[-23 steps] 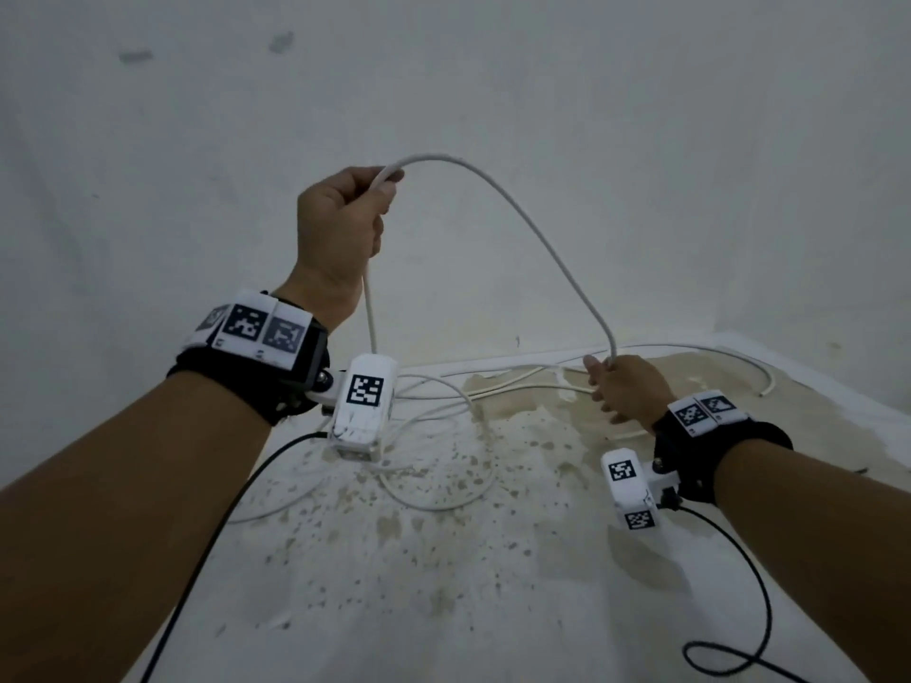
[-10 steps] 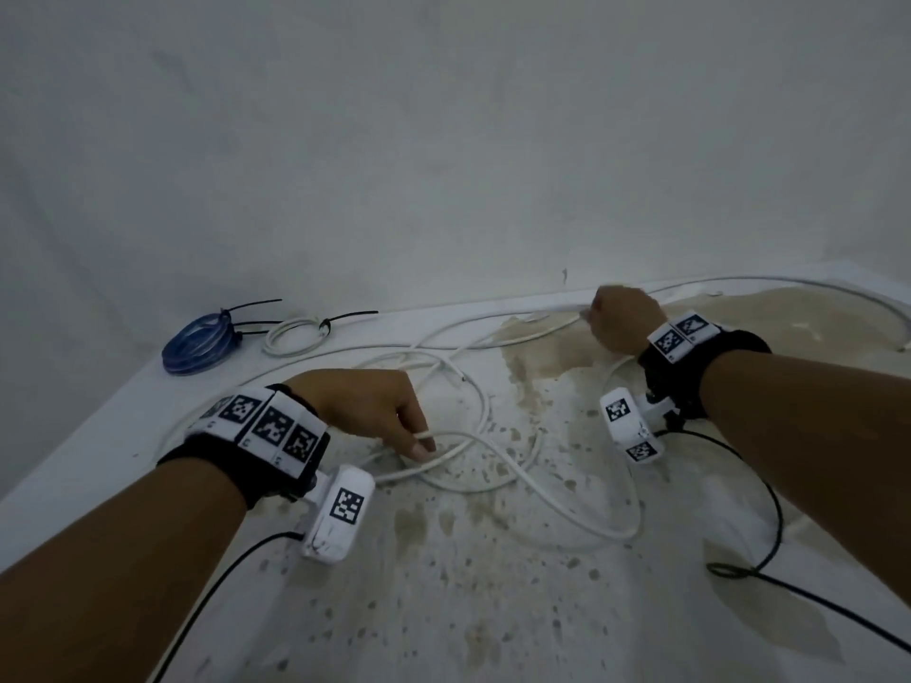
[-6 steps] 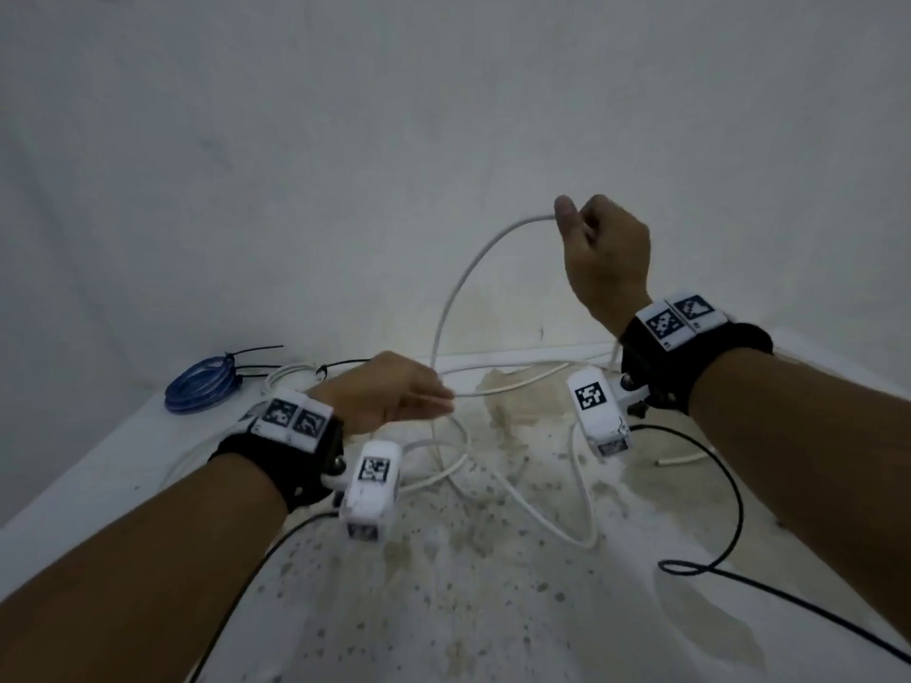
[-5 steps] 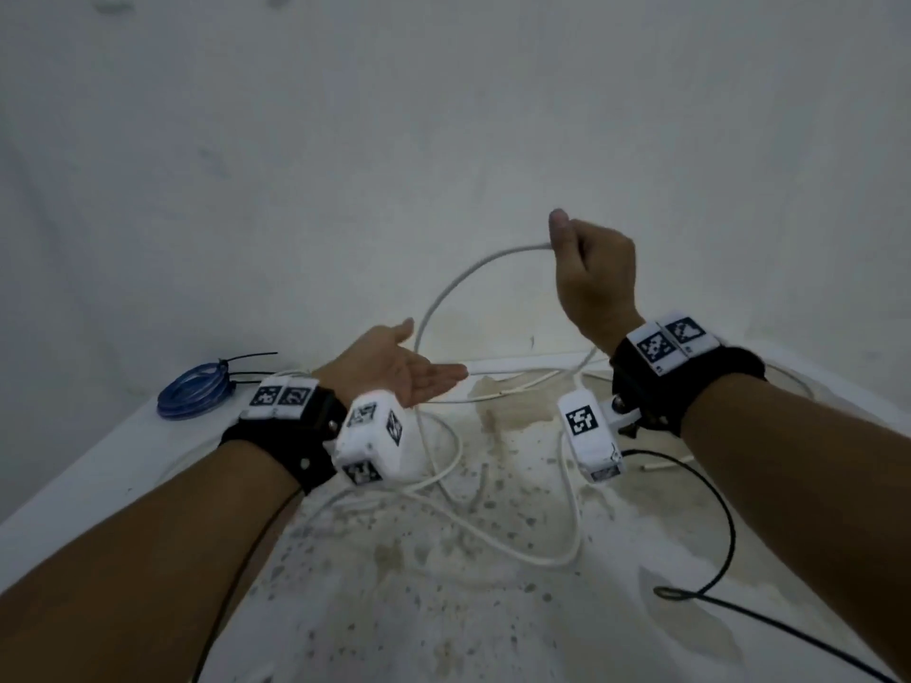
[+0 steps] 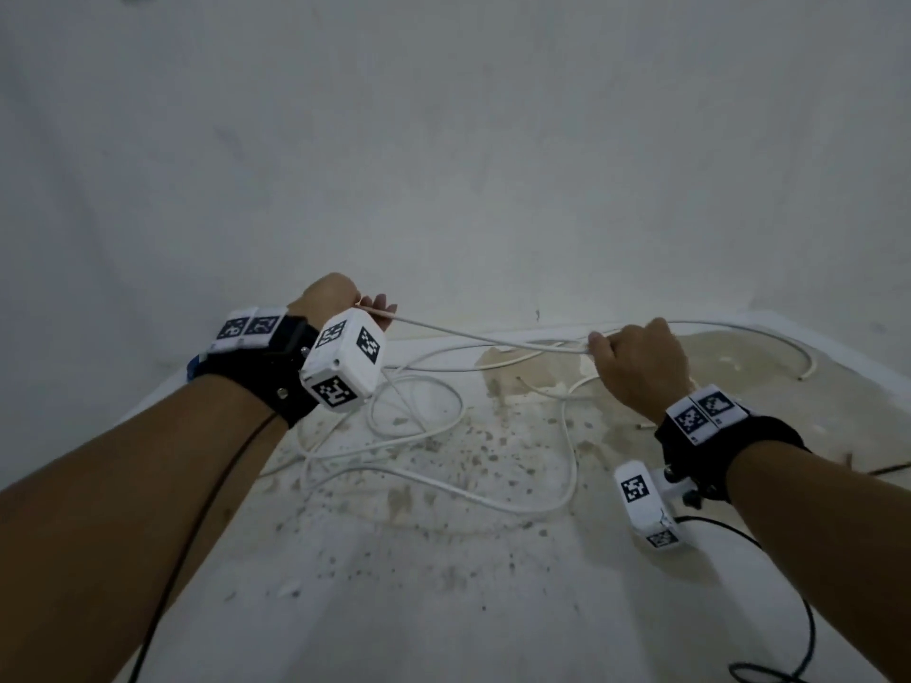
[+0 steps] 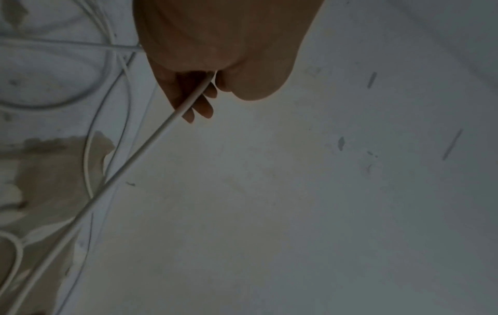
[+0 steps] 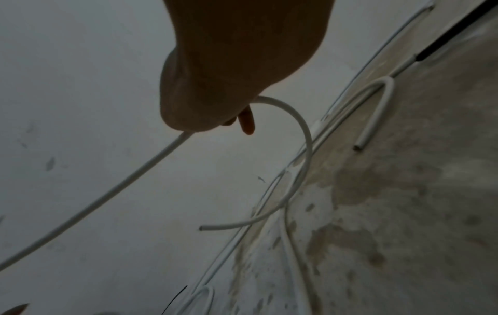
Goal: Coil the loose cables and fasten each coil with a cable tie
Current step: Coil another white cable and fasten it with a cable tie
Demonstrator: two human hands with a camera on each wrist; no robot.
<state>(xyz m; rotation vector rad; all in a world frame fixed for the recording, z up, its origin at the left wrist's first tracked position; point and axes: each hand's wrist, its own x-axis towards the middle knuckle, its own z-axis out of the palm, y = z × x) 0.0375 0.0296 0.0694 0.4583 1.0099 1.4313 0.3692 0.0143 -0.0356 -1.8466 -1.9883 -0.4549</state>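
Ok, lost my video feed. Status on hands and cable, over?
Left hand and right hand both grip the white cable, taut between them. Rest lies in loose loops on the stained table. No coil, no tie yet.

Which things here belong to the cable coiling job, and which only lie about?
Job:
- white cable, stretched between both hands
- left hand, gripping it
- right hand, gripping it
- loose white loops on the surface

Lying about:
- black cord
- stained surface
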